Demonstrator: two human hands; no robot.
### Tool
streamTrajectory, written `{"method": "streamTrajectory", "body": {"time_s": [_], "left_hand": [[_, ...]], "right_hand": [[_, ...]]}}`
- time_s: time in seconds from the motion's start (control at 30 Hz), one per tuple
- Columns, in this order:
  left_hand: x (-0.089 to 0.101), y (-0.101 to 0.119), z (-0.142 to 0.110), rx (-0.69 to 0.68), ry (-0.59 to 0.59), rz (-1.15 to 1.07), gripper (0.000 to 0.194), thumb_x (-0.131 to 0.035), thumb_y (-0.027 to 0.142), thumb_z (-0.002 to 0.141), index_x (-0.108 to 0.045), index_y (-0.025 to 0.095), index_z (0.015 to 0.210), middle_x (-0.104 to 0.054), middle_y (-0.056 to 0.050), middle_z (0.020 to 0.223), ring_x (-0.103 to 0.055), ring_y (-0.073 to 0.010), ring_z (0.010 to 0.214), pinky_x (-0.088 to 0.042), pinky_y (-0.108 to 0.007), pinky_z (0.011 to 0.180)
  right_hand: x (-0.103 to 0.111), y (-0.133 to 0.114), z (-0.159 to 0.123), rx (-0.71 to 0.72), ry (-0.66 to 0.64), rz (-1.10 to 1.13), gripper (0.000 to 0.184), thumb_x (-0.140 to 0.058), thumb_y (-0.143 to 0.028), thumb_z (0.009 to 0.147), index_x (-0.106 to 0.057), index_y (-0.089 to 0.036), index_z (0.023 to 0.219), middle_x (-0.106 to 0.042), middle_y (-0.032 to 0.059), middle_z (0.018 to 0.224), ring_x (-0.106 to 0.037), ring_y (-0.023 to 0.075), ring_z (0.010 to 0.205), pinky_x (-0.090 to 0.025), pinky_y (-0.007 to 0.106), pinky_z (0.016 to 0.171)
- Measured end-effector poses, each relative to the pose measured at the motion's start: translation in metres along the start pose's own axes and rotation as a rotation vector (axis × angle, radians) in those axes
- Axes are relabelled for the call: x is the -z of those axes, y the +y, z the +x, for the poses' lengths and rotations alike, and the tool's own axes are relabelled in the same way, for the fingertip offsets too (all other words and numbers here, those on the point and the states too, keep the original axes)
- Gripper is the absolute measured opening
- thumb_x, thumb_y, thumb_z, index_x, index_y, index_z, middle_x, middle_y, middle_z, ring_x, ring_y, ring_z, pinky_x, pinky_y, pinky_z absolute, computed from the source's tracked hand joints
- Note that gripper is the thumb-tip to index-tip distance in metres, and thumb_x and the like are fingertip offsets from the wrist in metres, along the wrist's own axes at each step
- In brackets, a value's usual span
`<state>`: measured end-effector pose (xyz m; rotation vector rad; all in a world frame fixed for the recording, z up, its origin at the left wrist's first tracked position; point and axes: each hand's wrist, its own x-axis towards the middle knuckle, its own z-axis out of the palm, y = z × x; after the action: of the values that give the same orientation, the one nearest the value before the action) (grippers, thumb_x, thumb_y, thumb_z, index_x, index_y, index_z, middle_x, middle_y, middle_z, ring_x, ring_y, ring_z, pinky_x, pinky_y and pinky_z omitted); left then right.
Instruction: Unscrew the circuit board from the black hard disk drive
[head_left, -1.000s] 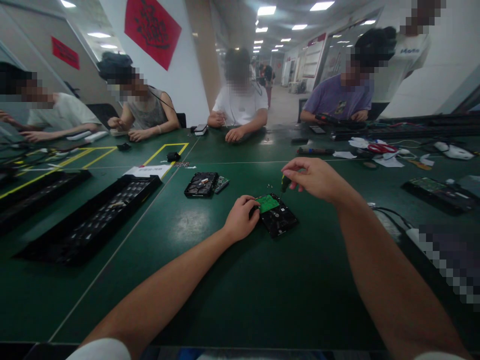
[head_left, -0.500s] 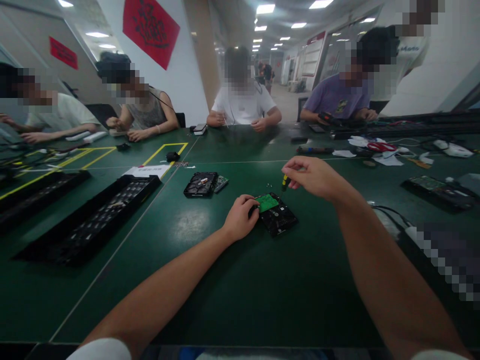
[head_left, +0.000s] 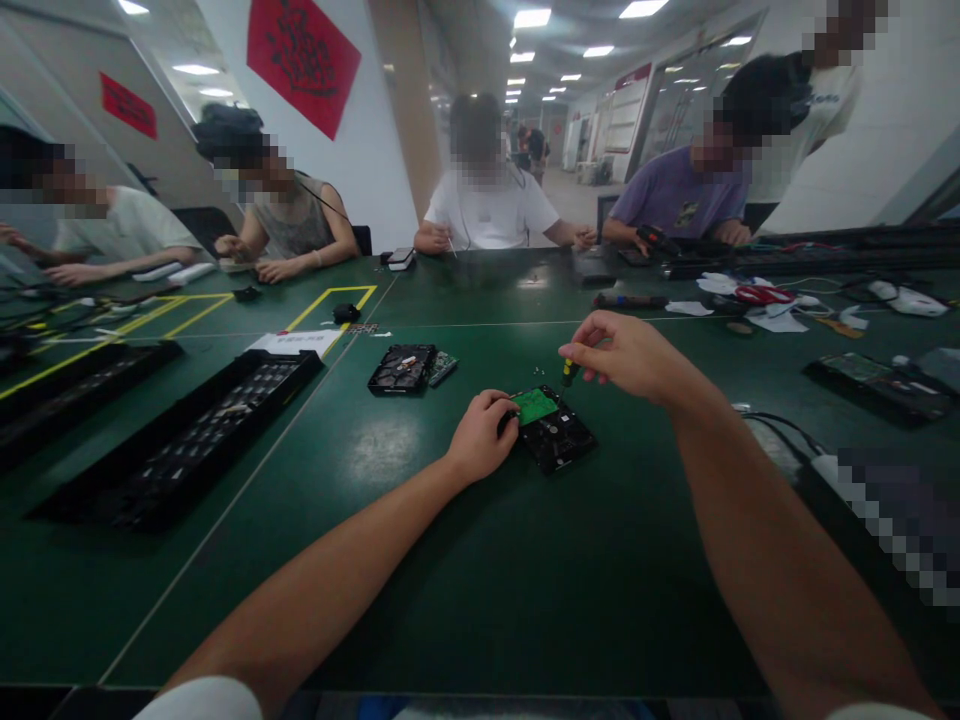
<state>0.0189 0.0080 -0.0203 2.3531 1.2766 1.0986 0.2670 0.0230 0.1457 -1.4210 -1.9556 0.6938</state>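
A black hard drive (head_left: 559, 440) lies on the green table in front of me, a green circuit board (head_left: 535, 404) on its upper side. My left hand (head_left: 484, 435) grips the drive's left edge, with fingers curled over the corner. Above the drive's far right side, my right hand (head_left: 626, 355) pinches a small yellow-and-black screwdriver (head_left: 570, 371) from the top. It stands nearly upright, its tip at the right edge of the green board. Several tiny screws (head_left: 538, 371) lie just beyond the drive.
Another opened drive (head_left: 402, 369) and a loose circuit board (head_left: 442, 369) lie to the left. Long black trays (head_left: 187, 440) stand farther left. A drive with a board (head_left: 874, 385), cables and paper scraps (head_left: 780, 316) are on the right. Several people sit across the table.
My right hand and the screwdriver have shifted slightly left, while my left hand and the drive stay put. Across the table, the white-shirted person's one hand has reached towards the right.
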Motion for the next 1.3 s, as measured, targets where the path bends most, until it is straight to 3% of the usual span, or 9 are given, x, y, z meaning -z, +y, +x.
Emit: {"method": "streamTrajectory", "body": {"time_s": [0.2, 0.3, 0.43, 0.57, 0.7, 0.8, 0.9, 1.07, 1.3], "left_hand": [[-0.001, -0.001, 0.0, -0.004, 0.002, 0.001, 0.023, -0.061, 0.018, 0.095, -0.07, 0.022, 0.116, -0.063, -0.012, 0.123, -0.062, -0.0268, 0.121, -0.054, -0.048, 0.11], [-0.001, -0.001, -0.001, -0.002, -0.003, 0.005, 0.022, -0.061, 0.019, 0.096, -0.07, 0.022, 0.116, -0.063, -0.012, 0.123, -0.062, -0.0271, 0.122, -0.053, -0.048, 0.11], [-0.001, 0.001, 0.0, 0.016, 0.015, -0.006, 0.028, -0.06, 0.021, 0.097, -0.066, 0.021, 0.125, -0.061, -0.012, 0.127, -0.062, -0.0263, 0.122, -0.053, -0.046, 0.111], [0.0, 0.003, 0.0, 0.056, 0.025, 0.014, 0.037, -0.063, 0.027, 0.098, -0.061, 0.02, 0.134, -0.06, -0.013, 0.132, -0.06, -0.0274, 0.125, -0.052, -0.047, 0.112], [0.001, 0.004, 0.0, 0.072, -0.006, 0.057, 0.036, -0.064, 0.029, 0.097, -0.062, 0.02, 0.132, -0.065, -0.013, 0.127, -0.06, -0.0301, 0.125, -0.051, -0.051, 0.112], [0.001, 0.003, 0.0, 0.062, -0.016, 0.063, 0.034, -0.064, 0.029, 0.098, -0.063, 0.021, 0.13, -0.066, -0.013, 0.127, -0.06, -0.0304, 0.124, -0.051, -0.051, 0.11], [0.0, 0.002, 0.0, 0.056, -0.012, 0.066, 0.032, -0.064, 0.029, 0.097, -0.063, 0.022, 0.129, -0.067, -0.012, 0.126, -0.061, -0.0301, 0.123, -0.052, -0.051, 0.109], [-0.001, 0.0, 0.0, 0.055, -0.017, 0.065, 0.035, -0.064, 0.029, 0.097, -0.063, 0.022, 0.131, -0.067, -0.012, 0.126, -0.06, -0.0298, 0.124, -0.051, -0.051, 0.11], [0.0, 0.001, 0.0, 0.051, -0.017, 0.061, 0.036, -0.064, 0.027, 0.097, -0.063, 0.022, 0.132, -0.067, -0.012, 0.127, -0.061, -0.0298, 0.124, -0.052, -0.05, 0.109]], "right_hand": [[0.001, -0.001, 0.001, 0.027, -0.015, 0.035, 0.013, -0.071, -0.03, 0.095, -0.074, -0.02, 0.101, -0.078, 0.0059, 0.09, -0.072, 0.0167, 0.068, -0.057, 0.027, 0.063], [0.001, 0.0, 0.002, 0.04, -0.004, -0.009, 0.018, -0.067, -0.037, 0.098, -0.075, -0.021, 0.099, -0.076, 0.0043, 0.083, -0.071, 0.0167, 0.066, -0.054, 0.027, 0.061], [0.001, 0.0, 0.0, 0.032, -0.008, -0.037, 0.019, -0.068, -0.038, 0.097, -0.074, -0.02, 0.101, -0.078, 0.0054, 0.089, -0.068, 0.0149, 0.06, -0.049, 0.025, 0.052], [0.0, 0.001, 0.002, -0.01, 0.022, 0.014, 0.012, -0.068, -0.029, 0.096, -0.071, -0.018, 0.1, -0.077, 0.007, 0.086, -0.07, 0.0167, 0.064, -0.055, 0.027, 0.058], [0.0, 0.004, 0.004, 0.039, 0.019, -0.032, 0.018, -0.068, -0.037, 0.098, -0.074, -0.021, 0.097, -0.076, 0.0048, 0.085, -0.07, 0.0172, 0.068, -0.055, 0.027, 0.063], [0.0, 0.002, 0.003, 0.045, -0.006, -0.045, 0.021, -0.067, -0.042, 0.098, -0.074, -0.022, 0.097, -0.076, 0.0041, 0.085, -0.069, 0.0162, 0.067, -0.052, 0.025, 0.056], [0.0, -0.002, 0.0, -0.002, -0.009, -0.008, 0.015, -0.07, -0.033, 0.095, -0.073, -0.02, 0.101, -0.078, 0.007, 0.094, -0.068, 0.0151, 0.062, -0.049, 0.025, 0.049], [0.001, 0.001, 0.001, 0.023, 0.003, 0.039, 0.009, -0.071, -0.026, 0.092, -0.072, -0.02, 0.098, -0.077, 0.0063, 0.087, -0.071, 0.0181, 0.066, -0.057, 0.03, 0.062], [0.004, 0.005, 0.001, 0.094, -0.031, -0.071, 0.014, -0.069, -0.028, 0.094, -0.076, -0.023, 0.105, -0.078, 0.0047, 0.095, -0.071, 0.0181, 0.072, -0.054, 0.028, 0.064]]}}
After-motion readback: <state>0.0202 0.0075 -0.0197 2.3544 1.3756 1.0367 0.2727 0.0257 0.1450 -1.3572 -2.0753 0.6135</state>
